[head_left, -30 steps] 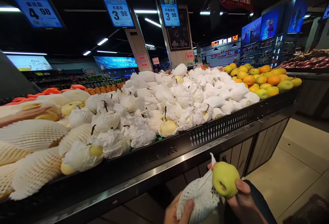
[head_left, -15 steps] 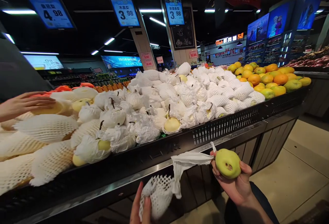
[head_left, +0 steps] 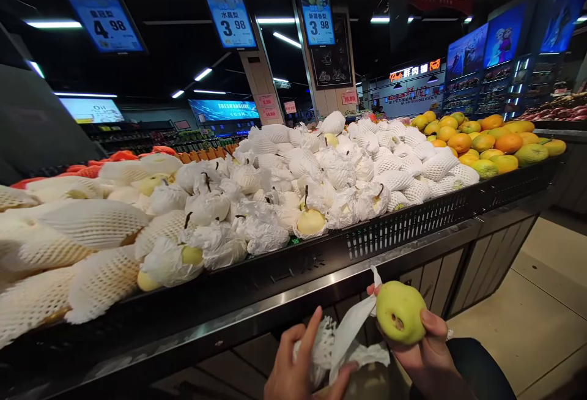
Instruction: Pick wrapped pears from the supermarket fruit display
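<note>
Green-yellow and smooth-skinned, the pear (head_left: 400, 312) sits at about five o'clock in the head view, its dimpled blossom end turned toward the camera. The right hand (head_left: 424, 351) cups it from below and behind, fingers curled closed around it with the thumb pressed on its right flank; the wrist and dark sleeve (head_left: 477, 368) run off the bottom edge. A strip of white tissue paper (head_left: 351, 328) hangs from under the pear down toward six o'clock, where it meets a crumpled white foam net (head_left: 321, 351) of open mesh. The left hand (head_left: 293, 369) pinches that net and paper, index finger raised, thumb underneath; its palm and wrist are cut off by the frame, and part of the net is hidden behind the fingers. What lies just below the paper is too dark to make out.

Above, from nine to one o'clock, a black perforated display bin (head_left: 413, 222) holds heaped fruit in the same netting and paper (head_left: 284, 186), with bare oranges (head_left: 495, 140) at two o'clock. Price screens (head_left: 228, 14) hang at twelve o'clock.
</note>
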`<state>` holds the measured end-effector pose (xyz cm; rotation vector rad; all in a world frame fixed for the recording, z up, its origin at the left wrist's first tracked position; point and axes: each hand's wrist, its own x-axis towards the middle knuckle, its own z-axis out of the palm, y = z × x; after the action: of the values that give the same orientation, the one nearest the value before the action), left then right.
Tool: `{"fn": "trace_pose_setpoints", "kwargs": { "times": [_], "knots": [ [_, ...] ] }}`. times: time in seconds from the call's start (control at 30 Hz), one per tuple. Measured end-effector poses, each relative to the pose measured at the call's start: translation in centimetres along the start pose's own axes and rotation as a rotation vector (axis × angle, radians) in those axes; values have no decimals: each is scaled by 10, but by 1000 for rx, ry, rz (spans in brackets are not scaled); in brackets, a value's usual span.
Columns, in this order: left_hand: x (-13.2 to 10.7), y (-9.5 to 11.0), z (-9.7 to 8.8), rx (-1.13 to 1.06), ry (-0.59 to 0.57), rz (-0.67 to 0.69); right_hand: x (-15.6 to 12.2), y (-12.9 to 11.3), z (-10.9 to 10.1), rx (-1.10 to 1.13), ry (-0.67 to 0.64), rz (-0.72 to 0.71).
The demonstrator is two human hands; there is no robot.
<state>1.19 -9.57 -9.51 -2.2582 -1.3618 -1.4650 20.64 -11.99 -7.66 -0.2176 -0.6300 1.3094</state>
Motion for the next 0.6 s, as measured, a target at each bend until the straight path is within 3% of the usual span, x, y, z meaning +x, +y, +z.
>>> {"fn": "trace_pose_setpoints", "kwargs": {
  "times": [0.07,0.13,0.23,0.3,0.37,0.5,0.6],
  "knots": [
    [2,1,8,-59,-49,61,-1,1,-9,-7,-32,22],
    [2,1,15,-207,-81,4,-2,0,-20,-61,-42,43],
    [2,1,22,-560,-122,-323,-5,-5,-30,-247,12,19],
    [1,1,25,-767,-142,-574,-6,-12,-27,-409,67,-75],
    [-1,2,27,-851,-150,-705,-6,-21,-18,-590,89,-168],
    [0,7,26,-820,-204,-546,-4,-37,1,-844,-119,-83],
    [4,13,24,-797,-175,-491,-5,-38,13,-932,-242,-38]
  ]
}}
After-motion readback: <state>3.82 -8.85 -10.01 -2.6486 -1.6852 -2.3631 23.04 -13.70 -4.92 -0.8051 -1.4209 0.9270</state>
